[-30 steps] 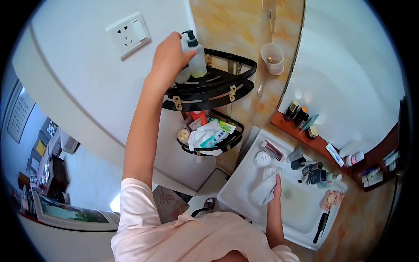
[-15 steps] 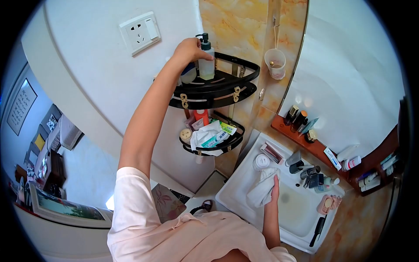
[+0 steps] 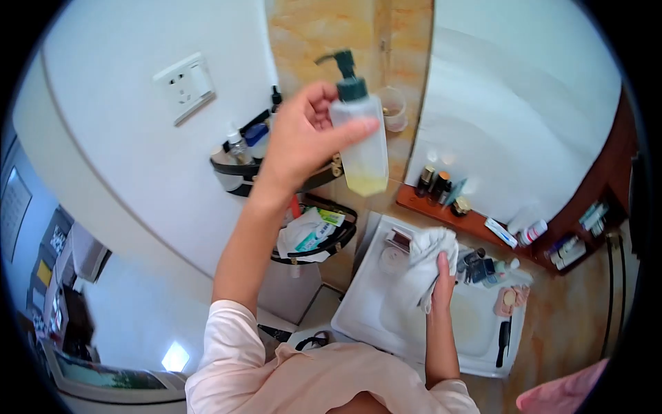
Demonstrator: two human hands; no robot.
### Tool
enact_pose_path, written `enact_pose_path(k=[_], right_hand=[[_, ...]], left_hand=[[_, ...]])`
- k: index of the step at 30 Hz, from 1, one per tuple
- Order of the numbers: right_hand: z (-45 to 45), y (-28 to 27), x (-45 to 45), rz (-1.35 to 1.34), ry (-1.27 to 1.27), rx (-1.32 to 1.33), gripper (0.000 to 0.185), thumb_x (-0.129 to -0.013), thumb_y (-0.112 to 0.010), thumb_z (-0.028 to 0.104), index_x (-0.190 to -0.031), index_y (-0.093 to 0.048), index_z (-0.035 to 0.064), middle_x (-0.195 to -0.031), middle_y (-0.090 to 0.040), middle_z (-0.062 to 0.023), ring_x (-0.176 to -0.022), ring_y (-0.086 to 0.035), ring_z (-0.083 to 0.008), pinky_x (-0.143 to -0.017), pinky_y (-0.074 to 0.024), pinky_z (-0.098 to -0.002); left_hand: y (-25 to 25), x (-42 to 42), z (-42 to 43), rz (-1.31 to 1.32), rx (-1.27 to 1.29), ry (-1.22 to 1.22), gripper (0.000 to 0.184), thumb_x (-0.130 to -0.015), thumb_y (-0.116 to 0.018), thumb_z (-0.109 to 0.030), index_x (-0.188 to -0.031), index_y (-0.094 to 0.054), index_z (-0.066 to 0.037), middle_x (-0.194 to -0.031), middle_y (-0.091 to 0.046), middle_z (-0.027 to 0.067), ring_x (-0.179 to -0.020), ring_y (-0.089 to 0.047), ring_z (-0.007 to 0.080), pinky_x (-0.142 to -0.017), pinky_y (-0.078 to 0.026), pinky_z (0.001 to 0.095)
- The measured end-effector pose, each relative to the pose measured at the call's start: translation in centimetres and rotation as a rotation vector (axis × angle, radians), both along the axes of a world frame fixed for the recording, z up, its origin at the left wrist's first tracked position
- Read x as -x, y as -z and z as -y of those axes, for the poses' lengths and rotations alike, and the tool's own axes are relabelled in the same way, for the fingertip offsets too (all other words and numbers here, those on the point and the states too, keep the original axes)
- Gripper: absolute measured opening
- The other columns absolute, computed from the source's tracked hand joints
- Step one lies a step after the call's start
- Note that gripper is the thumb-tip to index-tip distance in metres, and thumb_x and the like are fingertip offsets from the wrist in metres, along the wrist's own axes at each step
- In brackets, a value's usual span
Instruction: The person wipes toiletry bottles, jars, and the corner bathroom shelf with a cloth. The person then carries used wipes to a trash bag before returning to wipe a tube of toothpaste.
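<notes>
My left hand grips a clear pump bottle with a dark green pump head and a little yellowish liquid at its bottom. The bottle is in the air, in front of the black corner shelf. Over the white sink, my right hand is closed on a white cloth that hangs in folds. Still on the upper shelf are a small dropper bottle and a blue-lidded jar, partly behind my left arm.
A lower shelf holds tissue and tubes. Along the sink's back edge stand several bottles, a soap dish and a black comb. Cosmetics line a brown ledge under the mirror. A cup hangs on the tiled wall.
My left hand has lifted the pump bottle off the upper shelf and brought it right and closer. My right hand has raised the cloth a little. The view has shifted.
</notes>
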State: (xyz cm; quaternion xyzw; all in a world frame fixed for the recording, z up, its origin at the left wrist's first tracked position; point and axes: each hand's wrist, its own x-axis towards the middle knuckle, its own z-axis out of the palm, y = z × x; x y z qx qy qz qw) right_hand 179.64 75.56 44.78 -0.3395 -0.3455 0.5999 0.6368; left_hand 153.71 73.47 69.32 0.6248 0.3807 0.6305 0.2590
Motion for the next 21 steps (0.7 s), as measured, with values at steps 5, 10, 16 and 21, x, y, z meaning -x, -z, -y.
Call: enact_pose_path(k=[5, 10, 16, 21], right_hand=[[0.7, -6.5, 1.5, 0.389, 0.281, -0.667, 0.061, -0.090, -0.054, 0.028, -0.139, -0.031, -0.0004, -0.143, -0.033, -0.0132, -0.129, -0.034, -0.0254, -0.109, -0.0232, -0.0363], [0.0, -6.1, 3.1, 0.326, 0.356, -0.608, 0.052, -0.091, -0.055, 0.022, -0.134, -0.038, -0.0013, -0.132, -0.043, -0.0122, -0.122, -0.041, -0.0206, -0.104, -0.0294, -0.0328], [0.7, -4.0, -1.0, 0.217, 0.553, -0.264, 0.031, -0.093, -0.055, 0.013, -0.121, -0.050, 0.0005, -0.112, -0.057, -0.0060, -0.101, -0.052, -0.0123, -0.089, -0.0418, -0.0268], [1.0, -2.4, -4.0, 0.130, 0.537, -0.100, 0.035, -0.095, -0.054, 0.025, -0.120, -0.053, 0.0004, -0.107, -0.059, -0.0055, -0.096, -0.055, -0.0125, -0.085, -0.0436, -0.0265]], left_hand=[[8.8, -7.1, -3.6, -0.038, -0.036, -0.013, 0.041, -0.072, -0.079, -0.013, -0.101, -0.052, -0.002, -0.088, -0.059, 0.0005, -0.078, -0.055, 0.0060, -0.070, -0.045, 0.0207], [17.1, -14.7, -4.5, 0.372, -0.041, 0.286, 0.044, -0.093, -0.054, -0.017, -0.128, -0.035, 0.000, -0.122, -0.048, 0.0118, -0.111, -0.047, 0.0168, -0.096, -0.036, 0.0301], [20.5, -16.9, -2.2, 0.266, 0.056, 0.587, 0.067, -0.091, -0.051, -0.005, -0.145, -0.012, 0.000, -0.146, -0.027, 0.0169, -0.135, -0.028, 0.0243, -0.110, -0.021, 0.0354], [21.7, -17.3, -2.6, 0.401, 0.262, 0.734, 0.068, -0.089, -0.053, -0.001, -0.146, -0.015, -0.001, -0.145, -0.030, 0.0142, -0.134, -0.032, 0.0221, -0.110, -0.023, 0.0350]])
